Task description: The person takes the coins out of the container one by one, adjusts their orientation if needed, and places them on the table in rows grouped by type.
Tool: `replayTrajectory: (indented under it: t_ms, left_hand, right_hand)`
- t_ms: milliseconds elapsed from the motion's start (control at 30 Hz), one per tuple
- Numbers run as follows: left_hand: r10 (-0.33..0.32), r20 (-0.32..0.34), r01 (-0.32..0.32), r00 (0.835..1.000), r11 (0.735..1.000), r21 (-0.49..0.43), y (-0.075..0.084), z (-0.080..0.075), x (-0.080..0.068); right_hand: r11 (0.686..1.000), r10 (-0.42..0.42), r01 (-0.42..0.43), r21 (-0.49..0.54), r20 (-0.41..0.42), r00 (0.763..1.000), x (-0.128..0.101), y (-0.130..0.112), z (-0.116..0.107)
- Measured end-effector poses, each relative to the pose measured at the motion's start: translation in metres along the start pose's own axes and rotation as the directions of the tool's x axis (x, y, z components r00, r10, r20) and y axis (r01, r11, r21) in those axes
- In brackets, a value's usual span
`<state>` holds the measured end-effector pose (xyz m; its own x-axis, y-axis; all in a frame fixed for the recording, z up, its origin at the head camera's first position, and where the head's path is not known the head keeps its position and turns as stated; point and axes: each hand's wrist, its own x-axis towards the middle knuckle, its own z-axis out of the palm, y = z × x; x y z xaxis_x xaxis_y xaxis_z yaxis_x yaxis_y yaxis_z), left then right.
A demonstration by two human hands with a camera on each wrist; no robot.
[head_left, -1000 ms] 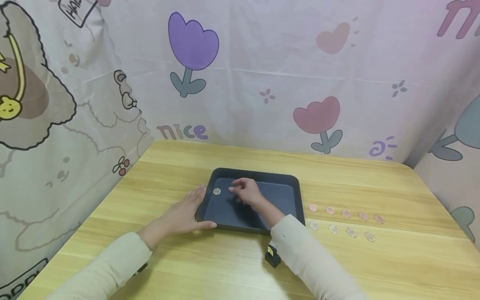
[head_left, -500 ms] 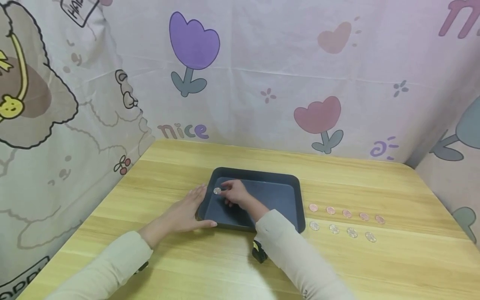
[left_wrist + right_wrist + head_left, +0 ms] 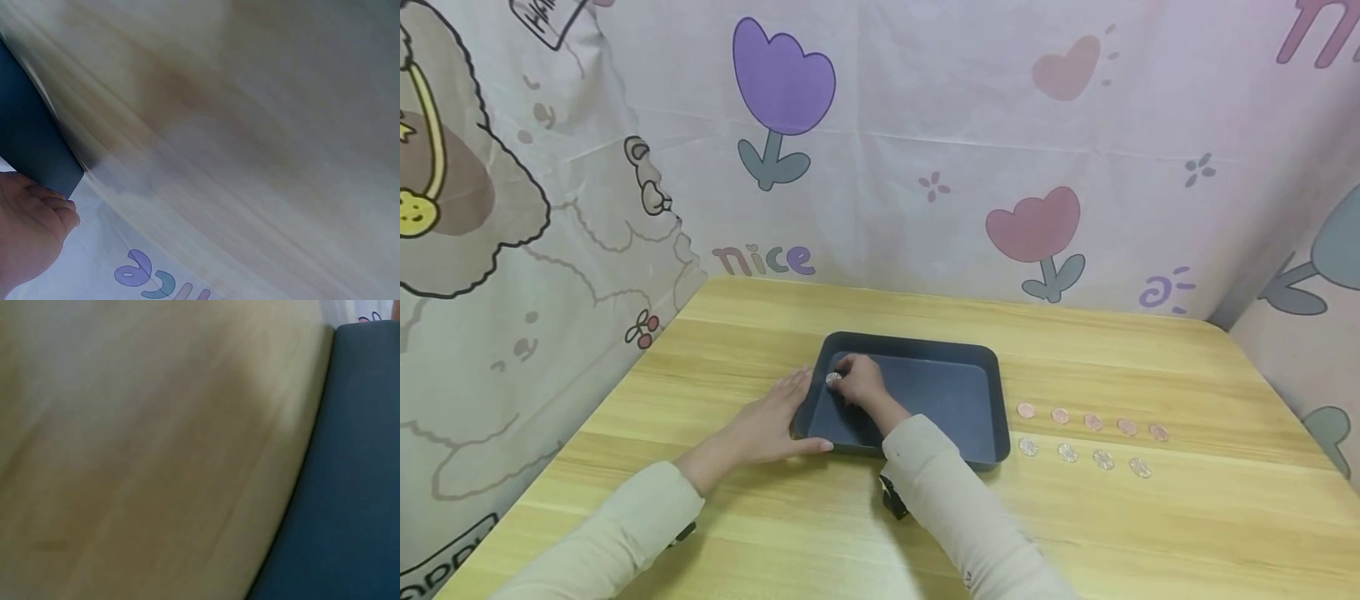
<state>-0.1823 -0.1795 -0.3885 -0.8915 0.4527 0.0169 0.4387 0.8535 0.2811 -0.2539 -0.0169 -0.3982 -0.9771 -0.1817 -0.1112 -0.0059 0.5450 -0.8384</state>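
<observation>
A dark rectangular tray point(image 3: 958, 398) lies on the wooden table point(image 3: 1075, 533). A silver coin point(image 3: 832, 379) sits in the tray's far left corner. My right hand point(image 3: 857, 383) reaches into that corner, its curled fingertips closed round the coin. My left hand point(image 3: 767, 429) lies flat on the table against the tray's left edge, fingers straight and thumb along the front rim. The left wrist view shows that hand point(image 3: 31, 234) beside the tray's corner point(image 3: 34, 147). In the right wrist view only the tray point(image 3: 344, 487) and the table show.
Right of the tray, several copper coins point(image 3: 1093, 422) lie in a row, with a row of several silver coins point(image 3: 1084, 455) just in front. Printed fabric walls point(image 3: 925, 150) close in the table at the back and both sides.
My right hand has moved left across the tray to the silver coin and its fingers have closed on it. The left hand and tray have stayed put.
</observation>
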Motion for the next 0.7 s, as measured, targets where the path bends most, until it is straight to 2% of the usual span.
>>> replayTrajectory:
  t_ms: [100,233,367,500,600,700]
  left_hand:
    - [0.006,0.001,-0.006,1.0,1.0,0.002,-0.0003,0.0005,0.0006]
    - [0.009,-0.001,-0.009,1.0,1.0,0.001,-0.0007,0.0004,0.0005]
    - [0.01,-0.001,-0.01,1.0,1.0,-0.003,-0.0004,-0.0007,-0.0002]
    - [0.009,0.002,-0.009,1.0,1.0,-0.012,0.0004,-0.0012,-0.001]
    - [0.01,-0.001,-0.01,1.0,1.0,-0.016,0.0009,-0.0015,-0.0012]
    - [0.01,-0.001,-0.01,1.0,1.0,-0.013,0.001,-0.0013,-0.0008]
  right_hand:
    - [0.999,-0.016,0.015,-0.044,-0.02,1.0,-0.0023,-0.002,-0.0002]
    - [0.988,-0.039,0.034,-0.153,-0.028,0.999,-0.0055,-0.0053,-0.0002]
    - [0.958,-0.066,0.056,-0.28,-0.028,0.997,-0.0073,-0.0071,0.0014]
    - [0.922,-0.085,0.083,-0.378,0.012,0.996,-0.0083,-0.0085,0.0027]
    - [0.909,-0.088,0.098,-0.406,0.043,0.995,-0.0091,-0.0093,0.0023]
    - [0.919,-0.097,0.108,-0.38,0.047,0.994,-0.0103,-0.0084,0.0006]
